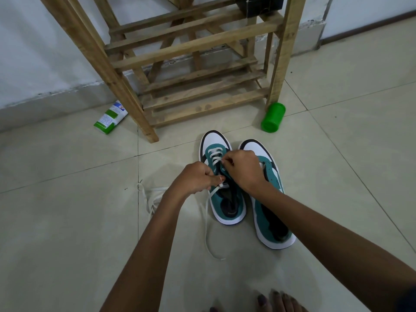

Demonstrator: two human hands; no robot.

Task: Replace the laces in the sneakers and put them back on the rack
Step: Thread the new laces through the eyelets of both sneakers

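Observation:
Two teal, white and black sneakers stand side by side on the tiled floor in front of the wooden rack [202, 102]. The left sneaker [227, 206] has a white lace [215, 155] threaded through its front eyelets. My left hand [195, 179] pinches one end of that lace beside the tongue; the loose tail [207, 235] trails over the floor. My right hand [242, 170] pinches the lace at an eyelet on the shoe's right side. The right sneaker [267, 221] shows no lace and is partly hidden by my right wrist.
Another white lace [146, 197] lies loose on the floor to the left. A green and white tube [110, 118] lies by the rack's left leg and a green cup [273, 118] lies by its right leg. A dark box [258, 5] sits on an upper shelf. My toes [276, 300] show at the bottom.

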